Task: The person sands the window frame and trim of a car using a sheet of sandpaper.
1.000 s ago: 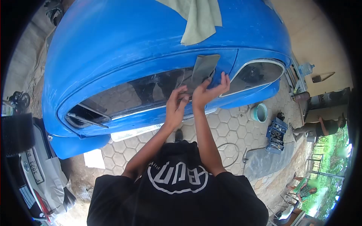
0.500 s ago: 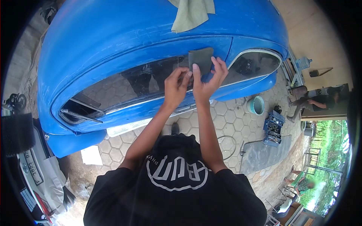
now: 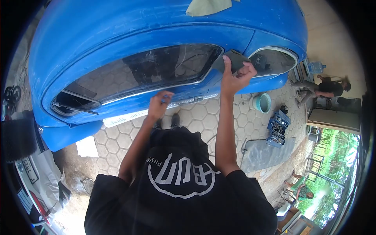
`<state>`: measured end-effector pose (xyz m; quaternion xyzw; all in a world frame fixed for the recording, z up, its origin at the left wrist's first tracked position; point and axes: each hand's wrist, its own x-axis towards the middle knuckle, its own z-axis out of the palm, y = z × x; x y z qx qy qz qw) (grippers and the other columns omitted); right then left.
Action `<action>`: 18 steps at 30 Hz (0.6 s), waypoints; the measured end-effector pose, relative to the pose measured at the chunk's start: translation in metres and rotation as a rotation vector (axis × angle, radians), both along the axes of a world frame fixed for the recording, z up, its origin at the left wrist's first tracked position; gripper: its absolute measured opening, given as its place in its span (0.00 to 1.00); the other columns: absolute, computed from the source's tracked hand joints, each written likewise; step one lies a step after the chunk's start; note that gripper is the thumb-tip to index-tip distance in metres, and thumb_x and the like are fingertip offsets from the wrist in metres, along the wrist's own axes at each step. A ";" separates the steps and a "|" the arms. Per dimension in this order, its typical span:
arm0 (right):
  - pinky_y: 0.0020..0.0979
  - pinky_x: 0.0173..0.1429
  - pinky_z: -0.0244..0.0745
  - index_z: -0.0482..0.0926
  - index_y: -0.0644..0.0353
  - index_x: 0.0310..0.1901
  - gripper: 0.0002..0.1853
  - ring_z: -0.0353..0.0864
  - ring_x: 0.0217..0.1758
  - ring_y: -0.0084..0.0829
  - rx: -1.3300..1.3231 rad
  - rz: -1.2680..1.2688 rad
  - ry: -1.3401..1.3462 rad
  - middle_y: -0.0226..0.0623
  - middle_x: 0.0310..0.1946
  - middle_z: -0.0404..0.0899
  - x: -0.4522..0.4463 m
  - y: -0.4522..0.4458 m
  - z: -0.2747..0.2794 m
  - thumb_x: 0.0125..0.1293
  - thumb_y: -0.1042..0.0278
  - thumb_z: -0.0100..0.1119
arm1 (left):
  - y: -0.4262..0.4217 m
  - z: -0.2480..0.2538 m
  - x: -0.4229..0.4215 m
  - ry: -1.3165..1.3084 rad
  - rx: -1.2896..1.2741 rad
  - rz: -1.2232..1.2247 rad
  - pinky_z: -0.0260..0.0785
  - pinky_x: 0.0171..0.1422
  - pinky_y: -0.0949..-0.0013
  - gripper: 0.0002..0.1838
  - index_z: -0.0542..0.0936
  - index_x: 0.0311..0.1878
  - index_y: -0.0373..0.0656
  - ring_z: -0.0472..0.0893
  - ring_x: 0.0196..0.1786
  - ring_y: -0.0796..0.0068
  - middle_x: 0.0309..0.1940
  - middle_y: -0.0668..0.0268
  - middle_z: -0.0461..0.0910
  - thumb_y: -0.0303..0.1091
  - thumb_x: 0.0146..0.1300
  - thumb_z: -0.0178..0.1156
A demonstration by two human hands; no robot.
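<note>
My right hand (image 3: 236, 78) holds a folded dark grey-green sheet of sandpaper (image 3: 236, 59) between thumb and fingers. The sheet is against the blue car (image 3: 156, 33), on the body between the door window (image 3: 145, 66) and the small rear side window (image 3: 270, 62). Lower and to the left, my left hand (image 3: 158, 105) hangs in front of the door, below the window's edge. Its fingers are loosely curled and a little apart, with nothing visible in them. A pale green cloth (image 3: 207, 6) lies on the car roof.
On the paved floor to the right stand a teal bucket (image 3: 263, 103) and a blue toolbox (image 3: 279, 128), beside a flat grey panel (image 3: 268, 154). One person (image 3: 331, 88) is at the right, another (image 3: 303, 192) further off. A second vehicle's number plate (image 3: 29, 170) shows at left.
My left hand has come away from the sandpaper and dropped down and left. The right hand has shifted right with the sheet, now tilted. The view has moved, so the cloth sits higher.
</note>
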<state>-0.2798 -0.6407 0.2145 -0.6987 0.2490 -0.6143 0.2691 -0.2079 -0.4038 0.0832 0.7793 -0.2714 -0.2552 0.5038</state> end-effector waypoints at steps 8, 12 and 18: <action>0.29 0.28 0.66 0.68 0.61 0.36 0.30 0.70 0.22 0.28 0.057 -0.133 0.235 0.32 0.23 0.72 -0.008 0.009 -0.054 0.45 0.57 0.84 | 0.068 -0.059 0.021 -0.026 -0.015 0.226 0.74 0.43 0.70 0.13 0.83 0.49 0.42 0.81 0.40 0.75 0.41 0.64 0.84 0.21 0.65 0.53; 0.35 0.26 0.70 0.75 0.61 0.30 0.27 0.75 0.18 0.35 0.001 -0.227 0.353 0.36 0.19 0.77 -0.012 -0.001 -0.073 0.46 0.49 0.81 | 0.085 -0.067 0.020 0.043 0.066 0.295 0.75 0.47 0.68 0.10 0.84 0.47 0.42 0.84 0.44 0.71 0.41 0.62 0.86 0.30 0.70 0.55; 0.37 0.29 0.76 0.85 0.62 0.28 0.28 0.83 0.22 0.41 0.207 -0.372 0.938 0.43 0.22 0.84 -0.051 0.024 -0.162 0.49 0.38 0.74 | 0.092 -0.069 0.020 0.117 0.041 0.314 0.73 0.41 0.72 0.10 0.83 0.48 0.39 0.82 0.37 0.74 0.41 0.64 0.85 0.28 0.71 0.54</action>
